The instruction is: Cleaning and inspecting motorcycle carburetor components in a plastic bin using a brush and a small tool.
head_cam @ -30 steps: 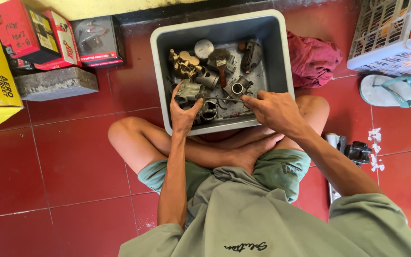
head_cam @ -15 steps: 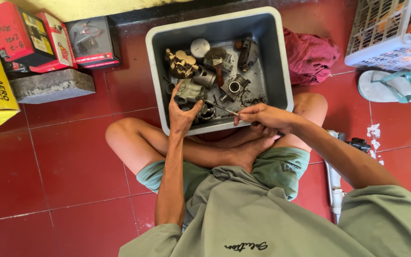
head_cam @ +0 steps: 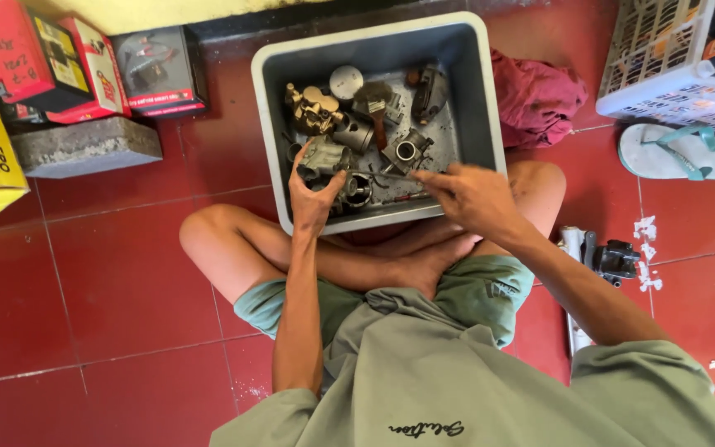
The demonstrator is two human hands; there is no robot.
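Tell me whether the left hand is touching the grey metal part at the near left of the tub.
Touching. The head view shows the left hand with its fingers closed around the grey metal part, no gap between them, inside the grey tub.

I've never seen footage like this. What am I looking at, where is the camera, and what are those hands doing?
No machine here: a person sits cross-legged on a red tiled floor, and the one camera is worn on their head, looking down. In front of them stands a grey plastic tub of grimy metal engine parts. The left hand grips a grey metal part at the tub's near edge. The right hand holds a thin rod-like tool pointed at that part. Around them lie coloured boxes, a concrete block, a red rag, a sandal and a white basket.
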